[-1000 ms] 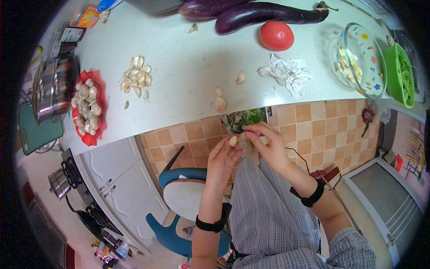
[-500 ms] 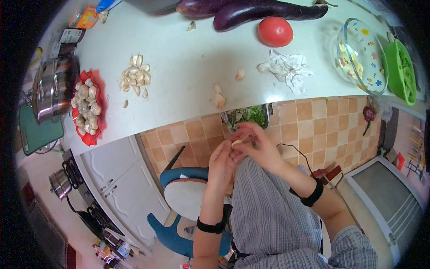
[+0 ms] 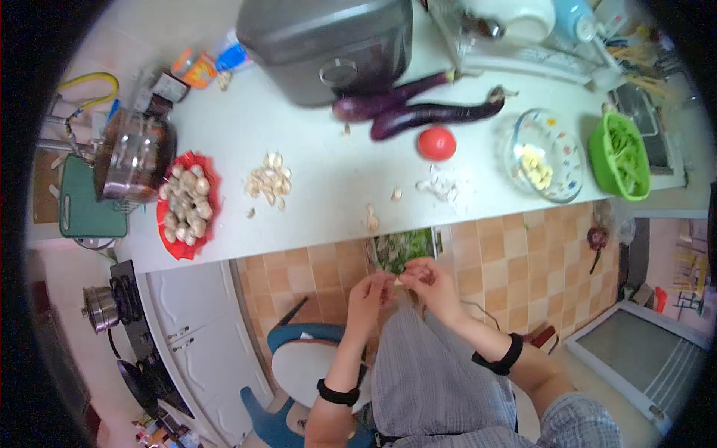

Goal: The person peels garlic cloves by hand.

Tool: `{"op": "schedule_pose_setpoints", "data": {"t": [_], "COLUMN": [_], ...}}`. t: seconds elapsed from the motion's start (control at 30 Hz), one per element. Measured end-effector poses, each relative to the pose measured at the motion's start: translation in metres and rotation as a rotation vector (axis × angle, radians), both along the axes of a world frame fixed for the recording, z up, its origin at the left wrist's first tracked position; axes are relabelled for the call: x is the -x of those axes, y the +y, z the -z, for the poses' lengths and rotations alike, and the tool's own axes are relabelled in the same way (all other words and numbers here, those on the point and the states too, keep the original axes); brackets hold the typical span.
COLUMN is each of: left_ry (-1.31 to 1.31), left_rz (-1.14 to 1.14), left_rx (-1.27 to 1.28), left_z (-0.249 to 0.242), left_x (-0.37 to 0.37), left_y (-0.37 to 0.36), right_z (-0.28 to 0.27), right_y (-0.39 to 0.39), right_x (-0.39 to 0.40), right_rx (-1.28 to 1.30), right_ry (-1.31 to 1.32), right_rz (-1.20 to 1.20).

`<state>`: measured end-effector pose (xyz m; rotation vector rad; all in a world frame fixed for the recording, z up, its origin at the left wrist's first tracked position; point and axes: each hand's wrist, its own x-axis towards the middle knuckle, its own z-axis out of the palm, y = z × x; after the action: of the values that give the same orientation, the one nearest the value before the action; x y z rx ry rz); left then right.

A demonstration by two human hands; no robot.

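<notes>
Over my lap, just off the counter's front edge, my left hand [image 3: 366,297] and my right hand [image 3: 435,290] meet at the fingertips. Both are closed in a pinch on a small pale garlic clove [image 3: 398,279], partly hidden and blurred by motion. Beneath and beyond the hands is a bin [image 3: 438,243] with green leaves and scraps inside. On the counter nearby lie a few loose cloves [image 3: 372,218], and a pile of garlic cloves [image 3: 269,181] sits further left. A glass bowl [image 3: 569,160] at the right contains peeled cloves [image 3: 535,167].
A red dish [image 3: 211,201] of garlic bulbs stands left, beside a steel pot [image 3: 134,160]. Two eggplants [image 3: 437,114], a tomato [image 3: 437,142] and crumpled tissue [image 3: 439,184] lie mid-counter. Behind them stands a dark appliance [image 3: 328,48]. A green basket [image 3: 620,157] holds green vegetables.
My view has tilted up, showing the appliance and dish rack at the back. My hands have drawn slightly apart, with the fingertips still meeting at the clove.
</notes>
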<state>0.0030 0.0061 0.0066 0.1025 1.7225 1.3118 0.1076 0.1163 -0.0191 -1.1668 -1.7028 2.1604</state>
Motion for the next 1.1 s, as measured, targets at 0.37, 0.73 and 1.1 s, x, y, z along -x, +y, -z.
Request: {"op": "schedule_pose_setpoints", "data": {"t": [0.37, 0.73, 1.1], "left_ry": [0.281, 0.505, 0.367], "left_rz": [-0.032, 0.194, 0.322], "left_rx": [0.124, -0.021, 0.283], "left_z": [-0.029, 0.01, -0.047], "left_x": [0.044, 0.049, 0.008], "left_y": [-0.034, -0.078, -0.029], "right_z": [-0.084, -0.112, -0.1], "right_y": [0.138, 0.213, 0.153], "right_x": [-0.032, -0.047, -0.015], "right_rx": [-0.692, -0.633, -1.409], "right_ry": [0.203, 0.1, 0.051], "right_rz": [0.566, 0.583, -0.198]}}
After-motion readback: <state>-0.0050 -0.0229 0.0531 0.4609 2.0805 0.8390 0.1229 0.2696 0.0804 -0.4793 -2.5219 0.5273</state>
